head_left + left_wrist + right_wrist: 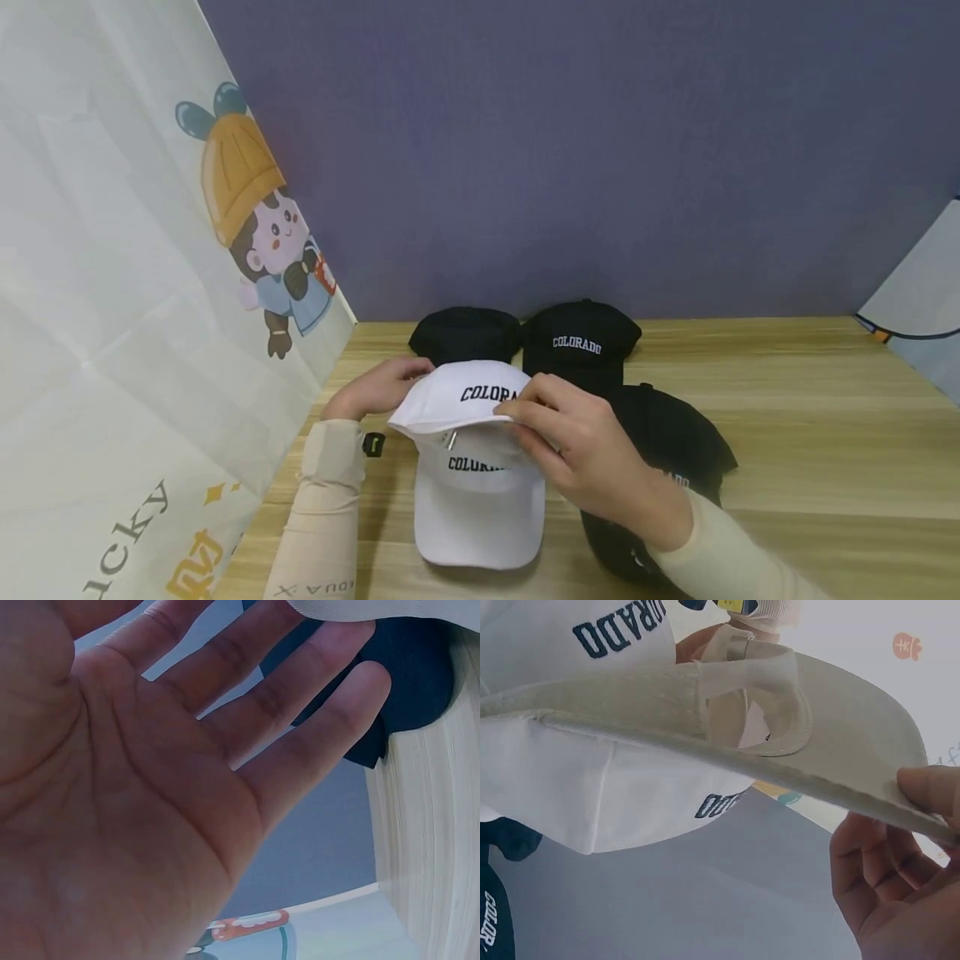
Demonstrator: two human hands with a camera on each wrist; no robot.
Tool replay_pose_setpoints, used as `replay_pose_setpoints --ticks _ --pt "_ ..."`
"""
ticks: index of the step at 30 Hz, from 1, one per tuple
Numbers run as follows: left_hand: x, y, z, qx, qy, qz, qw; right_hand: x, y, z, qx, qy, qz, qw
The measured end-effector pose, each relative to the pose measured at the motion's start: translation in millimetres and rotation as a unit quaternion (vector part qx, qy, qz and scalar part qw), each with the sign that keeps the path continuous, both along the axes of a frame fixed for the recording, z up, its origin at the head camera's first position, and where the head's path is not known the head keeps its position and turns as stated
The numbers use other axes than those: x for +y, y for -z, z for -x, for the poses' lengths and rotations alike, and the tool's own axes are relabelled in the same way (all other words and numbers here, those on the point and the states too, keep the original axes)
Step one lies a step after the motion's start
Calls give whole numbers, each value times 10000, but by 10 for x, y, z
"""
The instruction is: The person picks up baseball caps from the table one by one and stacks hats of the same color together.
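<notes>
Thumb and curled fingers of my right hand (581,442) pinch the upper white cloth baseball cap (442,400) at the right side of its brim, closed to no more than the brim's own thickness. It is held tilted above the lower white cloth baseball cap (480,529), which lies on the pale wood-grain table (810,417) with its brim towards me. That makes two white caps, each with one line of black lettering. From the upper one's opening shows one white cloth strap (757,673) with a metal buckle.

My left hand (378,387) is at the upper cap's left side, its fingers nearly straight and spread. The cap hides some fingertips, so I cannot tell how firmly they touch it.

Black caps number three. Two sit side by side at the back, before the dark blue-grey panel (570,158): the plain-looking black cloth cap (465,332) on the left, and the black cloth cap with white COLORADO lettering (577,362) on the right. The third, a white-lettered black cloth cap (667,433), lies to the right, partly covered by my right forearm.
</notes>
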State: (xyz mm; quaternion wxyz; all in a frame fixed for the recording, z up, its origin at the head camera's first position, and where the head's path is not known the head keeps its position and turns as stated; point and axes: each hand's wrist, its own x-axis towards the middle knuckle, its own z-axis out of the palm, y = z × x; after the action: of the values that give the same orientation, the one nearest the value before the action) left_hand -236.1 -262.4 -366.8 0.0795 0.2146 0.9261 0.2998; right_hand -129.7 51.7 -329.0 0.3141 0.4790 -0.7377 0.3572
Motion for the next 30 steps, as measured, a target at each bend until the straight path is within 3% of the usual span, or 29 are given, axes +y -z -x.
replay_pose_setpoints --ticks 8,18,24,30 --pt "9 -22 -21 -198 -299 6 9994 -38 29 -36 107 36 -422 9990" --pt "60 -24 -32 -754 -562 -447 9946 -119 97 -81 308 62 -1245 9917" --pt "102 -52 -43 -649 -325 -229 9971 -163 164 -100 316 32 -1693 9851" --pt "138 -63 -71 -795 -192 -226 9964 -180 222 -112 224 -109 -2194 9753"
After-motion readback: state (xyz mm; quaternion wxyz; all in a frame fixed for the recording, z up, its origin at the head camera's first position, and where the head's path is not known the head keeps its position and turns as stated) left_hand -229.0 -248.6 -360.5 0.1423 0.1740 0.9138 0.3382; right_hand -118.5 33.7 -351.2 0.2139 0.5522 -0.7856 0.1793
